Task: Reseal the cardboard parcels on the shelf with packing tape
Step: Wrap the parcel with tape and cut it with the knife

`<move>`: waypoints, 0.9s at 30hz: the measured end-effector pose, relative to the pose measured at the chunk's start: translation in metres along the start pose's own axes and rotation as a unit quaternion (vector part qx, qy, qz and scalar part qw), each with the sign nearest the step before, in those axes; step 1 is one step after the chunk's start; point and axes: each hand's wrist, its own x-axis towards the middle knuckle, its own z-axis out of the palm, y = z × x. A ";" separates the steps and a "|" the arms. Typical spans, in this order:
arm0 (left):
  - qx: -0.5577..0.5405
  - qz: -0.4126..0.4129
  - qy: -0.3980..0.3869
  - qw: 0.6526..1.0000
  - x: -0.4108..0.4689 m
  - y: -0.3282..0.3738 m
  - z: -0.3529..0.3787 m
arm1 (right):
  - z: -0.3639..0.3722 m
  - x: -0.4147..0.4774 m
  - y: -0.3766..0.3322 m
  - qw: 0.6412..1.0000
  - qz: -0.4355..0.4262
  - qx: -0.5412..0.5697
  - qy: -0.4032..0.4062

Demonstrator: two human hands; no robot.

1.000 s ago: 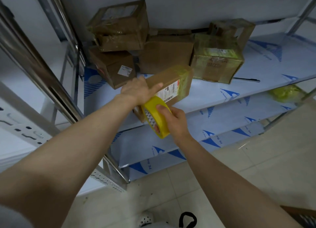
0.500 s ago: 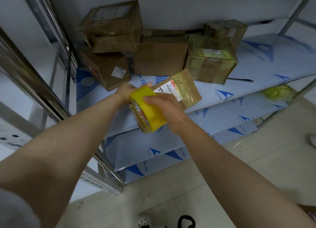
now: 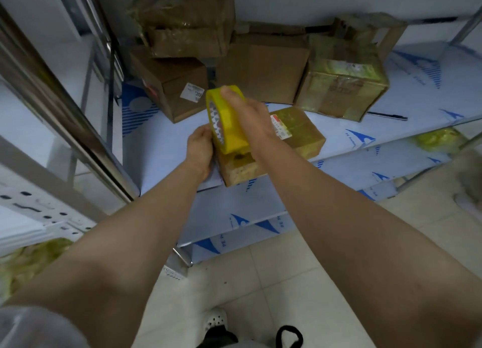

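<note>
A flat cardboard parcel with a white label lies at the front edge of the shelf, its near end hanging over the edge. My right hand grips a yellow roll of packing tape and holds it upright over the parcel's left end. My left hand clasps the parcel's near left corner, just beside the roll. Behind stand several more parcels: a stacked pair at the left, a plain brown box and a tape-wrapped box.
A steel upright of the rack slants along the left. A dark pen-like rod lies on the shelf to the right. Lower shelves carry yellowish crumpled tape. Tiled floor and my shoes are below.
The parcel has been turned down flat onto the shelf edge. My right hand has lifted the roll up over its left end, and my left hand has slid to the near corner.
</note>
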 end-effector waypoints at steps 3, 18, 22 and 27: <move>0.056 0.043 0.038 0.997 0.021 -0.017 -0.004 | -0.001 -0.005 0.004 0.999 0.034 -0.018 -0.025; 0.174 0.144 0.099 0.969 0.005 -0.010 0.020 | -0.075 -0.088 0.041 0.998 0.039 -0.049 -0.025; 0.159 0.138 0.095 0.973 0.005 -0.010 0.019 | -0.073 -0.082 0.077 0.994 0.067 -0.083 -0.010; 0.139 0.074 0.087 0.984 0.013 -0.003 0.015 | -0.065 -0.065 0.113 0.992 0.058 -0.107 -0.011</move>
